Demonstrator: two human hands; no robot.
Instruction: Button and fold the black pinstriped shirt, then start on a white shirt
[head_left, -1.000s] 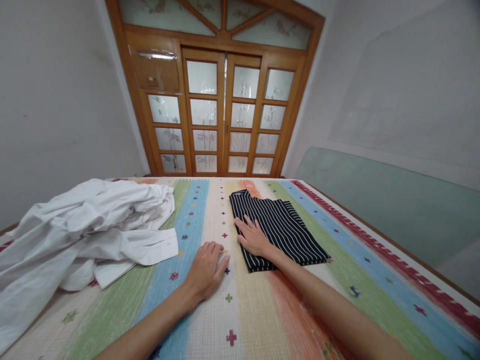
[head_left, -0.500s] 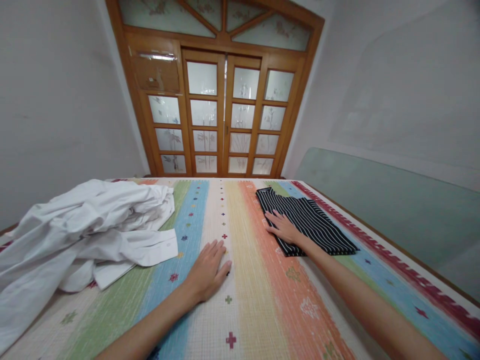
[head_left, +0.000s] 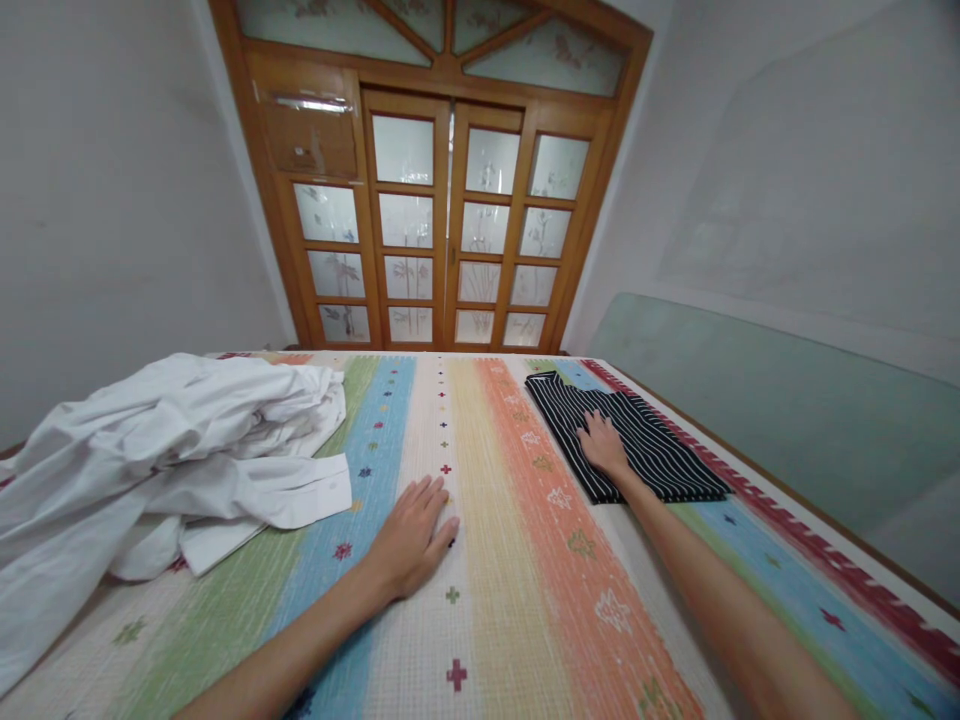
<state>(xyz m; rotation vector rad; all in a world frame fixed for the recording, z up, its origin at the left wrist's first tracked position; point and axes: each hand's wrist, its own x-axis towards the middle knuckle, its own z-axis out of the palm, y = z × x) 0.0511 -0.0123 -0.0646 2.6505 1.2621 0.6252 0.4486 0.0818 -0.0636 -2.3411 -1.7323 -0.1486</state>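
Observation:
My left hand lies flat on the striped bedspread, palm down and holding nothing. On the right, a black garment with thin white stripes lies folded into a flat, roughly rectangular piece. My right hand rests on its left part, fingers spread and slightly bent, touching the cloth without gripping it. A crumpled white shirt is heaped on the left side of the bedspread, one cuffed sleeve stretched toward my left hand.
Beyond the far edge of the bed stand wooden doors with patterned glass panes. A pale green headboard-like panel runs along the right side. Plain walls rise on both sides.
My right hand and the folded striped garment have shifted a little to the right. The hand now sits further onto the cloth, fingers more bent. My left hand stays in place.

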